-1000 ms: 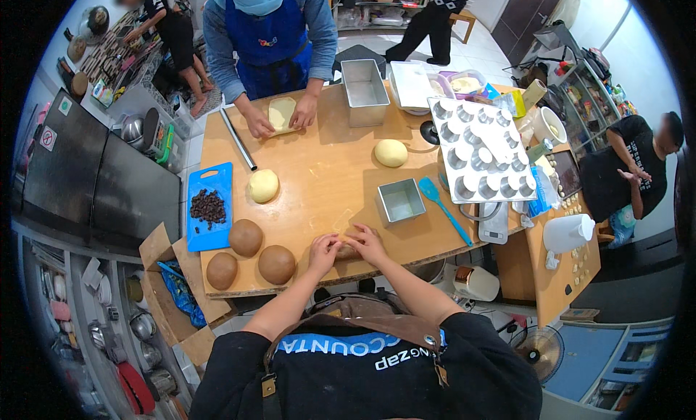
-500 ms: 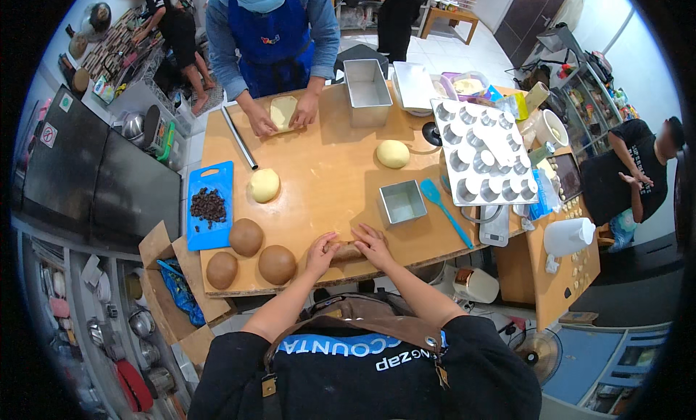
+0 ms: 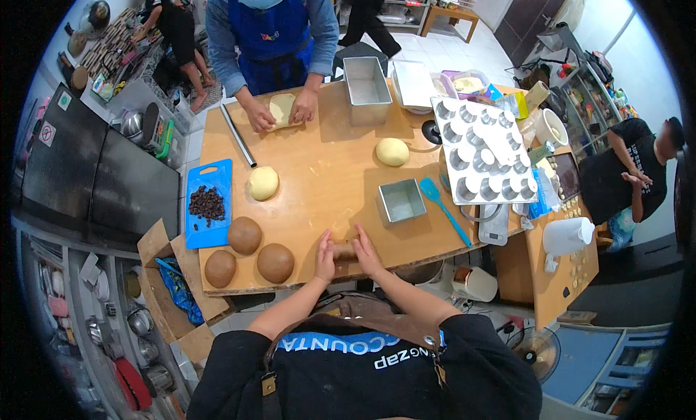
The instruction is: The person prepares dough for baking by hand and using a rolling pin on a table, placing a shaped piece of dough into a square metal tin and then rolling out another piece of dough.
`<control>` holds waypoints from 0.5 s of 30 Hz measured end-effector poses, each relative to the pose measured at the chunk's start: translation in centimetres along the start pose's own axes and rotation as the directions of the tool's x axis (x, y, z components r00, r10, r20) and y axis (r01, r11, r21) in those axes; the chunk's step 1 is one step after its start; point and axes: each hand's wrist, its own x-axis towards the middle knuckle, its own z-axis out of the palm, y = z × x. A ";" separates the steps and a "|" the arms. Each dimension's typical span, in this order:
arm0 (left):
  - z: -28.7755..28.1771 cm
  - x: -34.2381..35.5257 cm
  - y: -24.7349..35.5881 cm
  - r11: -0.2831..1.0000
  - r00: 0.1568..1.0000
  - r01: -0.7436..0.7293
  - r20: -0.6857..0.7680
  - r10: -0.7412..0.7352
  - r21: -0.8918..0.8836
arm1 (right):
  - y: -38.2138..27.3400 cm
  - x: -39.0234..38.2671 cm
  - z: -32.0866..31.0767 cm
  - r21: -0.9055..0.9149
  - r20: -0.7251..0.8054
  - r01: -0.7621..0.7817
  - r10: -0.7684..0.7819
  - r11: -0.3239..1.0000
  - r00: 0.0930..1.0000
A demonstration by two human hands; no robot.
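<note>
A short brown dough roll (image 3: 346,252) lies at the table's near edge, between my two palms. My left hand (image 3: 325,257) presses its left end and my right hand (image 3: 368,254) its right end, fingers stretched forward; the palms hide both ends. Left of my hands rest three round brown dough balls, the closest one (image 3: 275,263) beside my left wrist. A small square metal tin (image 3: 402,201) stands beyond my right hand, with a teal spatula (image 3: 444,211) beside it. Two pale dough balls sit farther off, one at the left (image 3: 262,183) and one at the right (image 3: 392,151).
Across the table a co-worker handles a flat pale dough piece (image 3: 281,111). A blue board (image 3: 210,235) with dark chopped bits, a metal tube (image 3: 238,136), a tall tin (image 3: 367,86), a muffin tray (image 3: 484,151) and a kitchen scale (image 3: 494,225) surround the work area.
My hands have turned from lying over the brown dough roll to palms facing inward at its ends, and the roll looks shorter. In the background a person in black has stepped sideways.
</note>
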 end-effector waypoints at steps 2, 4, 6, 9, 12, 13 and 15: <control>0.5 0.2 -0.2 0.999 1.000 0.011 0.014 -0.011 0.053 | -0.1 0.7 0.4 0.015 0.049 -0.033 0.033 0.999 0.998; 0.4 -0.4 -0.6 0.996 0.999 0.040 0.019 -0.042 0.082 | 0.4 0.9 -0.1 0.034 0.088 -0.044 0.041 0.998 0.995; -0.2 -0.6 -0.5 0.984 0.983 0.179 -0.035 -0.179 -0.025 | 0.2 0.6 -0.1 0.246 -0.038 -0.041 0.052 0.968 0.998; -1.2 -1.4 -0.3 0.985 0.988 0.058 -0.152 -0.033 0.162 | -2.1 -0.6 -2.3 0.107 -0.105 -0.017 0.028 0.994 0.994; -2.4 -1.6 -0.4 0.814 0.967 -0.231 0.032 0.253 0.533 | -0.2 -1.4 -2.8 0.154 -0.106 -0.032 0.049 0.988 0.993; -2.9 -1.7 -0.6 0.690 0.936 -0.352 0.233 0.264 0.632 | -0.3 -1.7 -2.5 0.126 0.019 -0.043 0.041 0.991 0.999; -2.4 -1.5 -1.0 0.782 0.969 -0.246 0.138 0.204 0.573 | -1.2 -2.2 -1.0 -0.120 0.104 -0.012 0.025 0.993 0.994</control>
